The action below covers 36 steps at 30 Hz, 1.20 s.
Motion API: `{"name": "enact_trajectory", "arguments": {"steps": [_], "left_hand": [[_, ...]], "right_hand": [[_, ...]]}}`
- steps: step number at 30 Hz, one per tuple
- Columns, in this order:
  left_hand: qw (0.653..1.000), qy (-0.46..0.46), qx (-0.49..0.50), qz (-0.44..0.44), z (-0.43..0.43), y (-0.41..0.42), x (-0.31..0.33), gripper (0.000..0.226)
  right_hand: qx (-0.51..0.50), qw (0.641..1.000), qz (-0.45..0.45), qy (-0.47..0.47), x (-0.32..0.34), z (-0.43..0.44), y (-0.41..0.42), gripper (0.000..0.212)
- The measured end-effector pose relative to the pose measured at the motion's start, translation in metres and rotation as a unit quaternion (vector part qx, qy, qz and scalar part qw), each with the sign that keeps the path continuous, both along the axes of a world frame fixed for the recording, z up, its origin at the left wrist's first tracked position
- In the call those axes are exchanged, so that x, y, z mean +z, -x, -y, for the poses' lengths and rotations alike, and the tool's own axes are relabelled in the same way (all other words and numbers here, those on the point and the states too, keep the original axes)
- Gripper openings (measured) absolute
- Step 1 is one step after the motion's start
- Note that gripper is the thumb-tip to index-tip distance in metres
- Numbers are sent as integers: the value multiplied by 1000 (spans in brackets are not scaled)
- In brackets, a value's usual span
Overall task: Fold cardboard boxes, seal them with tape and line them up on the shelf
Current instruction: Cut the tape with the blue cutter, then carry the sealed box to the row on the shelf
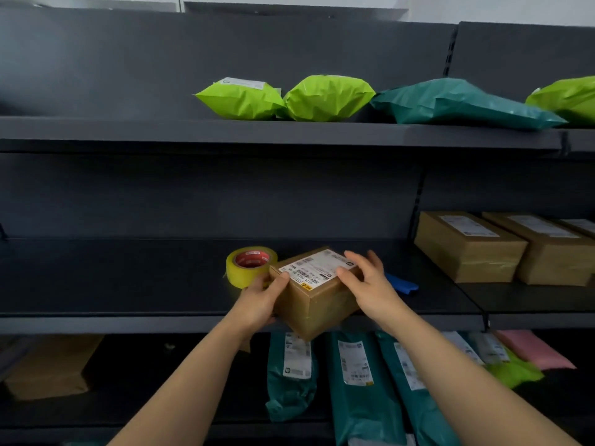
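A small brown cardboard box [317, 300] with a white shipping label on top sits skewed at the front edge of the middle shelf [128, 278], one corner jutting past the edge. My left hand [260, 297] grips its left side, thumb on the top. My right hand [367, 284] touches the right top edge, its thumb on the label and the fingers spread and raised. A roll of yellowish tape [249, 265] with a red core lies just left of the box. Further right on that shelf level stand sealed brown boxes [467, 249] in a row.
A blue object [401, 283] lies right of the box, behind my right hand. Green and teal mailer bags [325, 98] lie on the upper shelf. Teal, green and pink mailers [360, 375] and a brown box [51, 368] fill the lower shelf.
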State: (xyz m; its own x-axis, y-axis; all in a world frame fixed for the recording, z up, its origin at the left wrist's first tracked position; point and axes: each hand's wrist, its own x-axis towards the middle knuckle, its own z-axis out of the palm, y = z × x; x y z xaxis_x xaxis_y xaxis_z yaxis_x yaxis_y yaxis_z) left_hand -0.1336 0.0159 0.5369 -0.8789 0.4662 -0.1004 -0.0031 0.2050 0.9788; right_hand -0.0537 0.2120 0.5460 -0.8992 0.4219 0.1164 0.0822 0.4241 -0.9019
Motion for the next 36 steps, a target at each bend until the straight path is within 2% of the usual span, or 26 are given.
{"name": "enact_trajectory", "arguments": {"steps": [4,7,9,12,15,19,20,21,23,25,28,31,34,36], "left_hand": [[1000,8,9,-8,0,-4,-11,72],[999,43,10,-31,-5,-10,-13,62],[999,38,8,-37,-8,-14,-11,55],[1000,9,4,-24,-10,-16,-10,62],[997,-58,-48,-1,-7,-18,-14,102],[991,38,-113,-62,-11,-16,-13,127],[988,62,-117,-74,-13,-14,-10,123],[986,73,-119,-88,-15,-12,-8,108],[983,73,-113,-129,-17,-12,3,62],[974,103,-88,-182,-18,-10,11,44],[967,146,9,-209,-22,1,10,47],[971,144,73,-177,-31,2,1,55],[989,92,68,-90,-41,-11,-9,73],[998,36,37,-36,-48,-24,-14,73]], "right_hand": [[-32,997,-9,68,-16,5,-12,74],[-30,991,-14,127,-23,3,-19,88],[-33,990,-8,136,-24,1,-22,90],[-60,992,6,109,-17,-5,-23,83],[-78,995,35,55,-6,-7,-25,72],[-134,989,38,48,7,-10,-24,48],[-148,987,37,48,10,-13,-24,44],[-161,985,37,44,11,-16,-24,42],[-175,983,49,13,13,-24,-25,41],[-160,985,67,-4,13,-30,-24,49],[-125,988,89,21,14,-31,-23,63],[-116,988,106,-4,15,-30,-18,64],[-109,987,118,-23,20,-29,-15,57],[-104,987,118,-5,22,-28,-14,56]]}}
